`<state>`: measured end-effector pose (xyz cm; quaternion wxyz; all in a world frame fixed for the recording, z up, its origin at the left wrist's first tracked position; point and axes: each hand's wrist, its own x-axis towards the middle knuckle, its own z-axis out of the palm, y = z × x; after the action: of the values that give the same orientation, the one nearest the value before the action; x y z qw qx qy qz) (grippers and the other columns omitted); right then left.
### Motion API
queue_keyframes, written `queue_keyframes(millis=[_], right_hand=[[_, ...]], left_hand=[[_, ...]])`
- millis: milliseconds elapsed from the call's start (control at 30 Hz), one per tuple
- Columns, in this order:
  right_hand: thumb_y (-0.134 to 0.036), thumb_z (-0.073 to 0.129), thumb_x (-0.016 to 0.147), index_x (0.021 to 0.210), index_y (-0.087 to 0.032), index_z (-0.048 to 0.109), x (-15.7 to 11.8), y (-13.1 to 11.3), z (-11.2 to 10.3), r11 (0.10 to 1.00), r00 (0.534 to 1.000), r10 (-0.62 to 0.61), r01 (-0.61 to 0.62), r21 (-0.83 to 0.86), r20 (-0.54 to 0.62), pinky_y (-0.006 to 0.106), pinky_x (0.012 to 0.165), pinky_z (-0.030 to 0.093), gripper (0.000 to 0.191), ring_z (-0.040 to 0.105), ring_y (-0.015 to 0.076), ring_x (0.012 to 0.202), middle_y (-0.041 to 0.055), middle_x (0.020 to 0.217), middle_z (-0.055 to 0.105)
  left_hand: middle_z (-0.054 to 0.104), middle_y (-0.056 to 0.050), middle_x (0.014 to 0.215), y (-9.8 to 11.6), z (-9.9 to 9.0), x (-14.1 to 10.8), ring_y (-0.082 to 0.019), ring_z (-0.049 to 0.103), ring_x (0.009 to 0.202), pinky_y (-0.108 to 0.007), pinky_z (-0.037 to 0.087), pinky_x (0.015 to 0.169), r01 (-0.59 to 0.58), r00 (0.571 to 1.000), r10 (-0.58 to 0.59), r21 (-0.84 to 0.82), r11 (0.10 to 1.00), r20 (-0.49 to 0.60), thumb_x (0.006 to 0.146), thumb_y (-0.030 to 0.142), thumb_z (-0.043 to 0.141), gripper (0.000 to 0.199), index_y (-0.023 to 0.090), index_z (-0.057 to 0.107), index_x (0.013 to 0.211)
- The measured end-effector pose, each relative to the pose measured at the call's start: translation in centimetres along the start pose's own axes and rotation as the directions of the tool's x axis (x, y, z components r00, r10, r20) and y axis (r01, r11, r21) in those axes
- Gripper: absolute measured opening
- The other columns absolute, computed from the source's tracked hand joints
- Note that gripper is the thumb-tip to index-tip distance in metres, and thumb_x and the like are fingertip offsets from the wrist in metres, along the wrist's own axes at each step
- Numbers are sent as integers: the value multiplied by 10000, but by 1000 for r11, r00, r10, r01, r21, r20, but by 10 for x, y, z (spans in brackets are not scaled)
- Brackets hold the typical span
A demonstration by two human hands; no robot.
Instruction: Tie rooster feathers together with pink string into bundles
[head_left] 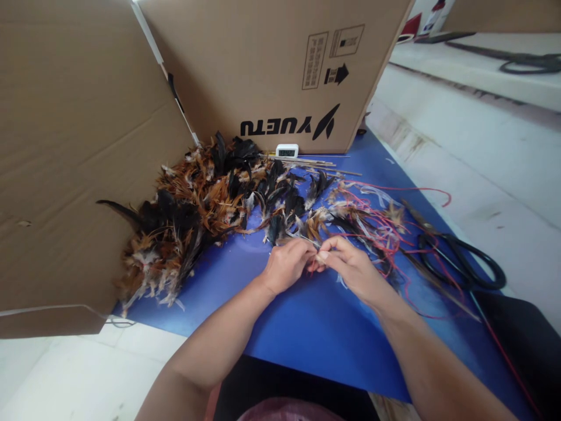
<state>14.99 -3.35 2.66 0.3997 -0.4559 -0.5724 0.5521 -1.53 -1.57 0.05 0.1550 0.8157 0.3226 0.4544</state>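
Note:
My left hand (289, 264) and my right hand (348, 266) meet over the front of the blue table surface (302, 333). Both are closed, thumbs and fingertips pinched together. A short piece of red string (311, 269) shows between and just below the fingers; whatever else they grip is too small and covered to make out. Right behind the hands lie loose dark and brown feathers (280, 202). A tangle of pink-red strings (390, 228), mixed with more feathers, spreads beside my right hand.
A big heap of brown and black feathers (210, 199) fills the left side, against cardboard panels (263, 64). Thin sticks (324, 165) and a small white digital clock (287, 151) sit at the back. Black-handled scissors (460, 260) lie at right, near a dark flat object (521, 345).

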Motion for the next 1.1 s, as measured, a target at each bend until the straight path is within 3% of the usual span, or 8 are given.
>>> queue_keyframes(millis=[200,367,433,600,667,733,833,1100], right_hand=[[-361,627,770,763,-211,534,2,2,0,999,992,-21,17,-28,-121,262,655,463,176,586,125,638,-18,655,619],[-354,721,672,713,-195,564,3,6,1,994,985,14,5,108,-175,312,777,492,228,640,160,779,32,833,678],[-342,747,637,687,-186,565,2,7,1,986,982,48,-18,166,-180,325,769,500,245,645,163,747,37,793,679],[-280,746,633,745,-198,547,2,8,0,903,986,161,-127,410,-50,319,675,508,243,607,128,628,-26,668,609],[-272,722,655,787,-202,555,3,8,-1,880,984,177,-165,446,15,267,566,474,224,545,95,560,-38,650,568],[-281,693,676,807,-194,565,3,7,-3,881,979,198,-198,429,46,204,423,347,202,421,54,463,-43,626,524],[-312,667,698,825,-183,571,2,5,-5,902,974,221,-224,369,50,192,371,183,205,280,26,412,-44,621,494],[-441,692,665,660,-161,554,-3,-3,-4,964,971,232,-236,119,52,206,392,147,312,263,25,406,-52,563,470]], left_hand=[[551,11,638,5,2,0,-84,526,545,-214,445,585,212,974,-225,-225,951,-33,886,250,470,140,166,529,792],[524,39,592,6,6,-1,-68,517,493,-202,442,535,325,926,-378,-487,810,-12,871,302,507,158,157,502,809],[527,36,599,6,6,0,-67,521,498,-200,445,530,334,919,-394,-516,789,-7,863,307,520,168,152,503,801],[549,23,611,8,6,0,-75,541,517,-203,458,537,347,922,-387,-489,800,21,856,304,528,162,150,523,804],[562,17,628,9,5,-1,-79,551,534,-208,466,555,345,928,-373,-442,828,27,855,308,527,162,154,536,805],[571,12,638,9,5,-1,-84,559,548,-213,473,575,338,934,-356,-391,856,28,857,309,523,160,158,548,807],[581,5,643,9,3,-1,-93,568,565,-218,479,592,325,942,-333,-337,884,35,860,298,520,150,159,557,815],[602,-5,725,12,3,-1,-92,583,614,-212,490,609,292,952,-306,-276,916,-8,828,256,559,102,159,560,859]])
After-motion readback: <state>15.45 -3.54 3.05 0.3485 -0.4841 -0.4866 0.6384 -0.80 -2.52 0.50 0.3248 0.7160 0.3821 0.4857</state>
